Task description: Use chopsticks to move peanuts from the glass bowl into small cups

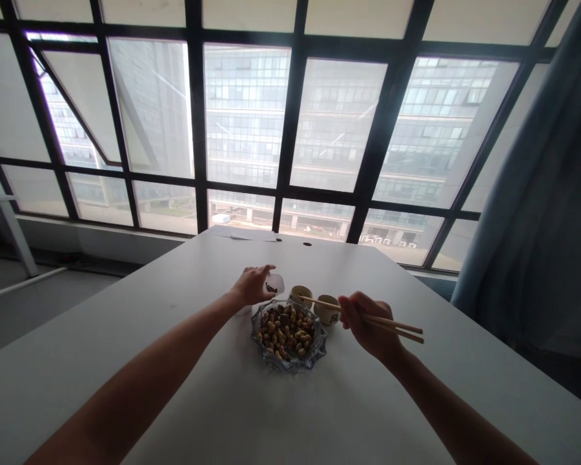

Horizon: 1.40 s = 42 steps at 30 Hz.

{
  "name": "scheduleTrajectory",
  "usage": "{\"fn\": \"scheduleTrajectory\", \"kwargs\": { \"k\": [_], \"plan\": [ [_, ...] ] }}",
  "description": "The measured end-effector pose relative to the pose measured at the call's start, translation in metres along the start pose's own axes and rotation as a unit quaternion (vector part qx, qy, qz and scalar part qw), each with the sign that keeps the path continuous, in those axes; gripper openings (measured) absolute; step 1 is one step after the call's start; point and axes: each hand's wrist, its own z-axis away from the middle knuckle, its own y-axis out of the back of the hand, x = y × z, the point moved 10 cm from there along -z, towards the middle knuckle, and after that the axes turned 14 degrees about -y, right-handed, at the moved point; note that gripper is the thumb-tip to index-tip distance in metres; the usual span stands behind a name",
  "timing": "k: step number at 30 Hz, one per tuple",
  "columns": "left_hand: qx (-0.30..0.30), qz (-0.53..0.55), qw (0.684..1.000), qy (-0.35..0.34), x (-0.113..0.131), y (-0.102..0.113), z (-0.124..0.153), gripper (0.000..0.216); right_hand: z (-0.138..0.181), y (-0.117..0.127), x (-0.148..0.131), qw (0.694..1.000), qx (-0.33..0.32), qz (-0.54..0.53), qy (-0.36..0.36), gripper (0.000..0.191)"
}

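My left hand (253, 285) grips a small clear plastic container (275, 282) with a few dark bits in it, just beyond the glass bowl's far left rim. Between my hands stands the scalloped glass bowl (294, 369), filled with peanuts in their shells (285, 332). My right hand (369, 321) is closed round a pair of wooden chopsticks (392, 325). Their tips reach left over two small ceramic cups behind the bowl: the left cup (301, 292) and the right cup (325, 314), which bears a dark mark. Whether the tips touch anything I cannot tell.
All this stands on a large white table (188, 400). Sheets of paper (244, 234) and two dark round holes are at its far end. A blue-grey curtain (527, 194) hangs on the right. Tall black-framed windows rise beyond, one pane tilted ajar.
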Motion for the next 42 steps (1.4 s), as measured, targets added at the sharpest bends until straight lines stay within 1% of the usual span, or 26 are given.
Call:
{"fn": "scheduleTrajectory", "kwargs": {
  "k": [2, 4, 8, 11, 13, 15, 17, 19, 20, 22, 24, 25, 26, 28, 30, 31, 33, 36, 40, 42],
  "plan": [
    [0.048, -0.03, 0.996, -0.063, 0.013, 0.013, 0.003, 0.067, 0.004, 0.002, 0.002, 0.999, 0.04, -0.012, 0.006, 0.039],
    [0.073, -0.048, 0.99, -0.106, 0.023, 0.022, 0.007, 0.064, 0.007, -0.005, 0.003, 0.998, 0.055, -0.005, 0.025, 0.039],
    [0.082, -0.055, 0.986, -0.137, 0.033, 0.028, 0.014, 0.062, -0.003, -0.038, 0.003, 0.999, 0.012, 0.011, 0.049, 0.041],
    [0.079, -0.059, 0.985, -0.141, 0.036, 0.027, 0.017, 0.06, -0.019, -0.063, 0.002, 0.998, -0.035, 0.017, 0.053, 0.037],
    [0.077, -0.063, 0.986, -0.135, 0.035, 0.026, 0.018, 0.06, -0.027, -0.069, 0.003, 0.998, -0.05, 0.012, 0.043, 0.034],
    [0.07, -0.066, 0.987, -0.126, 0.033, 0.024, 0.018, 0.06, -0.029, -0.063, 0.005, 0.999, -0.04, 0.001, 0.026, 0.035],
    [0.057, -0.068, 0.989, -0.114, 0.029, 0.02, 0.017, 0.061, -0.028, -0.049, 0.008, 0.999, -0.028, -0.02, 0.001, 0.041],
    [0.037, -0.066, 0.993, -0.089, 0.022, 0.014, 0.013, 0.062, -0.026, -0.034, 0.013, 0.997, -0.035, -0.063, -0.04, 0.049],
    [0.025, -0.06, 0.996, -0.067, 0.017, 0.01, 0.012, 0.063, -0.025, -0.028, 0.016, 0.993, -0.046, -0.089, -0.068, 0.053],
    [-0.002, -0.039, 0.999, -0.008, 0.003, 0.002, 0.008, 0.063, -0.021, -0.023, 0.024, 0.978, -0.09, -0.124, -0.14, 0.059],
    [-0.033, -0.013, 0.998, 0.05, -0.009, -0.007, 0.007, 0.063, -0.015, -0.028, 0.029, 0.957, -0.155, -0.131, -0.209, 0.061],
    [-0.046, -0.003, 0.997, 0.067, -0.013, -0.01, 0.007, 0.062, -0.011, -0.034, 0.03, 0.945, -0.19, -0.128, -0.235, 0.062],
    [-0.054, 0.003, 0.996, 0.075, -0.014, -0.012, 0.007, 0.063, -0.006, -0.042, 0.029, 0.933, -0.225, -0.123, -0.253, 0.062],
    [-0.055, 0.006, 0.996, 0.07, -0.014, -0.008, 0.007, 0.065, 0.003, -0.059, 0.029, 0.914, -0.279, -0.118, -0.269, 0.061],
    [-0.037, -0.004, 0.998, 0.054, -0.013, 0.002, 0.012, 0.065, 0.008, -0.074, 0.03, 0.906, -0.3, -0.124, -0.27, 0.058],
    [-0.023, -0.01, 0.999, 0.048, -0.013, 0.009, 0.017, 0.063, 0.008, -0.08, 0.032, 0.908, -0.295, -0.132, -0.268, 0.056],
    [0.008, -0.022, 0.999, 0.045, -0.015, 0.021, 0.03, 0.059, 0.005, -0.085, 0.037, 0.919, -0.258, -0.149, -0.258, 0.054],
    [0.05, -0.031, 0.996, 0.061, -0.025, 0.031, 0.054, 0.055, -0.003, -0.083, 0.045, 0.938, -0.194, -0.162, -0.239, 0.052],
    [0.119, 0.006, 0.989, 0.09, -0.044, 0.027, 0.084, 0.047, -0.012, -0.065, 0.051, 0.947, -0.129, -0.178, -0.233, 0.054],
    [0.153, 0.036, 0.983, 0.1, -0.051, 0.02, 0.094, 0.047, -0.014, -0.057, 0.052, 0.946, -0.129, -0.179, -0.239, 0.057]
  ]
}}
